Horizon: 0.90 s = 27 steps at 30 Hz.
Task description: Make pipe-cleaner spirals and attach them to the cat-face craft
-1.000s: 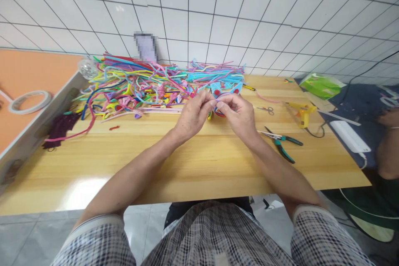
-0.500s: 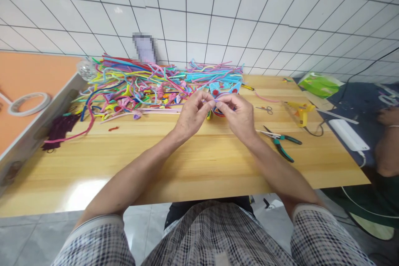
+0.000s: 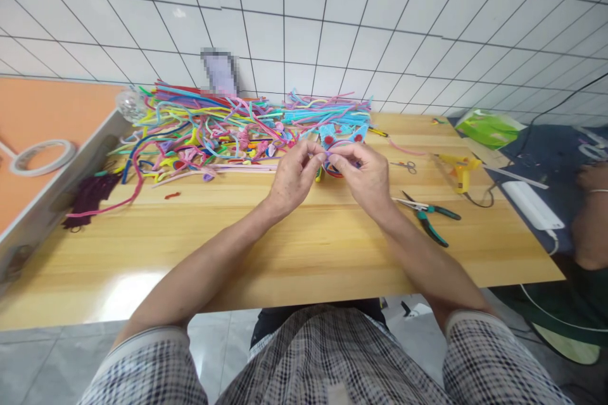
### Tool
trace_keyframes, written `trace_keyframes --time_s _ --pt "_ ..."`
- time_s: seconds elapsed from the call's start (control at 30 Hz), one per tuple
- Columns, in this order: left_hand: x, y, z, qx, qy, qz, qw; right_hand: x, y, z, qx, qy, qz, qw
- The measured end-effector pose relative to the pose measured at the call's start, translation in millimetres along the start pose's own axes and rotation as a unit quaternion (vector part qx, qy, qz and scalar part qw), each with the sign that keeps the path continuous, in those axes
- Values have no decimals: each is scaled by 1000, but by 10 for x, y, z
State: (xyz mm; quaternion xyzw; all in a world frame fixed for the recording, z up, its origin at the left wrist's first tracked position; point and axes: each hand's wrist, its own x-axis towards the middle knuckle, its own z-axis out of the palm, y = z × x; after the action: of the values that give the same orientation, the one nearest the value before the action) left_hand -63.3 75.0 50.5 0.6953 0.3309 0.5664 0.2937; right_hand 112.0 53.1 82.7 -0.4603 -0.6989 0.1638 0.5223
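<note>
Over one wooden table (image 3: 313,259), two hands (image 3: 295,180) (image 3: 368,180) pinch one thin purple strand (image 3: 328,154).

Left-hand grip (image 3: 295,172) and right-hand grip (image 3: 367,174) nearly meet, tip to tip, thumbs (image 3: 314,168) pressed toward forefingers (image 3: 350,149) in a pinch; the bare forearms (image 3: 216,261) slant forward and inward, roughly mirrored

I'm seeing the pliers (image 3: 422,207) lying on the wooden table (image 3: 304,253). Scissors (image 3: 405,166) are resting behind them, a glue gun (image 3: 462,176) is sitting behind and right. Left of them the right hand (image 3: 367,176) is hanging, the left hand (image 3: 295,176) farther left; heaped pipe cleaners (image 3: 223,126) are sprawling behind and left.
</note>
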Motion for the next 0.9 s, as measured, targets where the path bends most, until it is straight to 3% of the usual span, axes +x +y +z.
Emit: trace_keyframes --time_s 0.13,0.37,0.57,0.67,0.9 --pt "-46 14 63 -19 39 -4 999 -13 23 35 28 19 10 999" --pt "-152 35 219 -109 86 -76 987 -75 27 120 57 17 60 996" --pt "-94 -7 148 -55 43 -70 995 -61 -1 60 -43 24 -10 999" --pt "-48 3 77 -30 26 -50 998 -36 1 30 -46 17 -23 999" --pt "-99 37 148 -100 75 -56 991 -56 56 148 102 -14 91 991"
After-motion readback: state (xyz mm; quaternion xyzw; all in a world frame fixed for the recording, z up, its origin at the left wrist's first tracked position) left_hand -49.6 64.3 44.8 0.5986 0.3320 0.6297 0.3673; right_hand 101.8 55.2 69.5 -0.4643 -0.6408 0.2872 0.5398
